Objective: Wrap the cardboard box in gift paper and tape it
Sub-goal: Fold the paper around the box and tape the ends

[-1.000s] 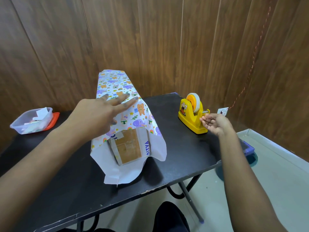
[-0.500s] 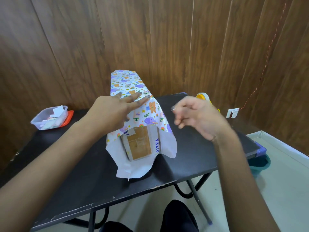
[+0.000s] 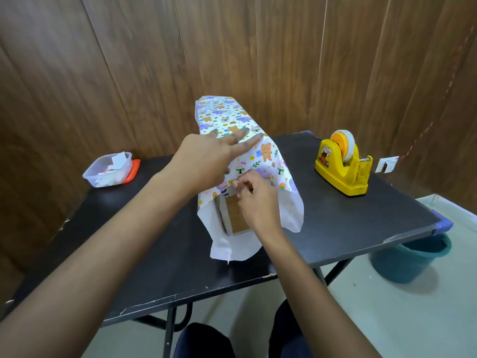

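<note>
The cardboard box [image 3: 235,218] lies lengthwise on the black table [image 3: 154,254], draped in white gift paper [image 3: 224,115] printed with cartoon animals. Its near end is uncovered, and loose paper flaps hang around it. My left hand [image 3: 206,158] rests flat on top of the paper with fingers spread, holding it down. My right hand [image 3: 255,200] is at the paper's near top edge, above the open end, thumb and fingers pinched on a small clear piece of tape that is barely visible.
A yellow tape dispenser [image 3: 340,166] stands on the table to the right. A clear plastic container [image 3: 108,169] of paper scraps sits at the back left on an orange lid. A teal bucket [image 3: 410,257] stands on the floor beyond the table's right edge. Wood panelling is close behind.
My right hand left the tape dispenser and moved left to the near top edge of the wrapped box. My left hand stayed pressed on the paper.
</note>
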